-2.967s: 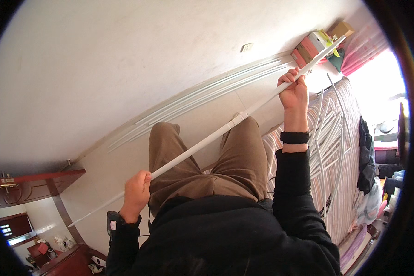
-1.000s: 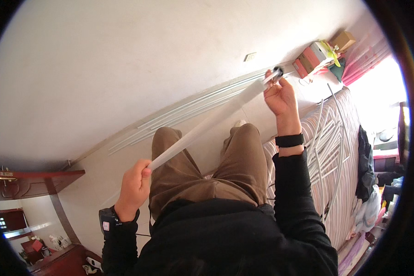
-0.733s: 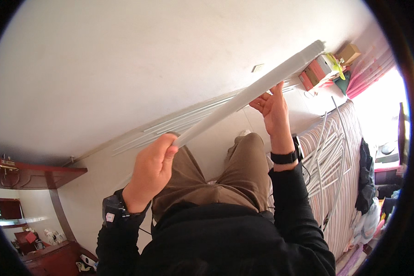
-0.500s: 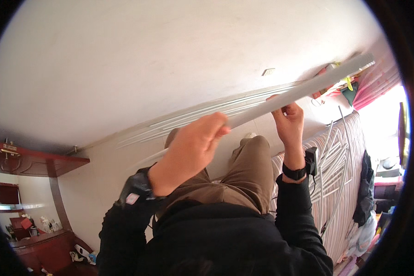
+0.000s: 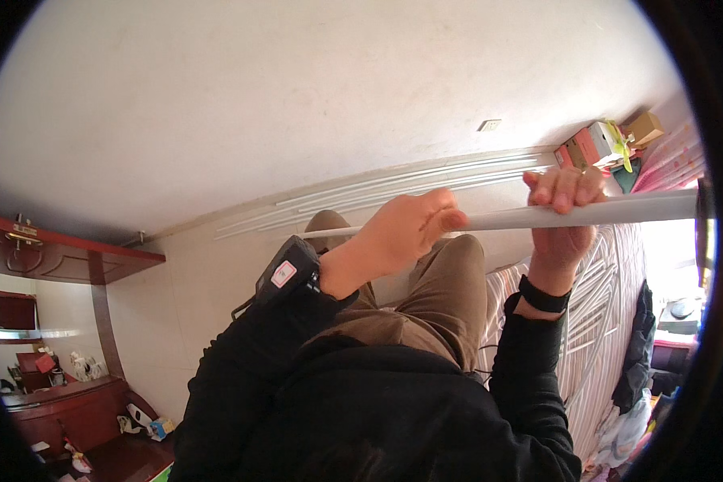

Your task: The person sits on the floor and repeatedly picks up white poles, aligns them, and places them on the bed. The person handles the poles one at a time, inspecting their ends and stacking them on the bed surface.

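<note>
A long, pale grey tube (image 5: 618, 210) runs nearly level across in front of me, past my legs and out toward the bright right side. My left hand (image 5: 402, 237) is closed around it, palm down, near the middle of the view. A thinner pale length (image 5: 329, 233) comes out on the left of that fist; whether it is the same tube I cannot tell. Farther right, my right hand (image 5: 566, 213) wraps the tube with its fingers bent over the top. Black devices are strapped at both wrists.
Several thin white tubes (image 5: 426, 178) lie on the floor along the wall (image 5: 313, 88). More tubes rest on the striped bed sheet (image 5: 594, 377) at right. Boxes (image 5: 590, 145) stand in the far right corner by a pink curtain (image 5: 671, 161). Dark red wooden furniture (image 5: 80, 418) is at left.
The tube has swung from an upward slant to nearly level, its far end down and right. Both hands have moved right, and the right hand's fingers now lie over the tube.
</note>
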Demonstrator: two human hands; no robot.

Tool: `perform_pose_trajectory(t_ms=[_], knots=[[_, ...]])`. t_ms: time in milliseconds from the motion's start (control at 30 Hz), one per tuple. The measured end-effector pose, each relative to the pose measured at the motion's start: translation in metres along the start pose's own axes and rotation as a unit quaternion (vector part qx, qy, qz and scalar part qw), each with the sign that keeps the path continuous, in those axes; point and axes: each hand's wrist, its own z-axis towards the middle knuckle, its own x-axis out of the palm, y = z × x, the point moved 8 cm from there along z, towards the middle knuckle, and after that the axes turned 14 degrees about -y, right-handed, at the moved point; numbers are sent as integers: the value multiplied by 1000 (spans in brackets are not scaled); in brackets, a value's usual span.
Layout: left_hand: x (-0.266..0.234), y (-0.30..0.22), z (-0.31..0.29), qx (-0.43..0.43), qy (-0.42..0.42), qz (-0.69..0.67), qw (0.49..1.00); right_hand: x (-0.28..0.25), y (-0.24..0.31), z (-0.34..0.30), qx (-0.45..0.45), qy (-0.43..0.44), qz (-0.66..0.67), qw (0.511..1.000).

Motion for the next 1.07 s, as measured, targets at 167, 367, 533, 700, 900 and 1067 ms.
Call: perform_pose_trajectory(t_ms=[167, 367, 533, 700, 900, 1067], knots=[[-7, 32, -3, -99, -65, 41, 992, 14, -5, -7, 43, 18, -20, 999], [-2, 37, -15, 3, -84, 21, 996, 18, 10, 0, 20, 44, -16, 999], [-24, 88, -64, 10, -27, 125, 992, -27, 80, 23, 5, -61, 100, 993], [-88, 143, -142, -117, -44, 189, 974, -139, 138, 35, -21, -217, 177, 960], [-154, 121, -172, -2, -180, 394, 901, -250, 142, 0, -77, -401, 186, 894], [-129, 78, -146, 78, -202, 465, 858, -186, -21, -37, 135, -255, 166, 943]])
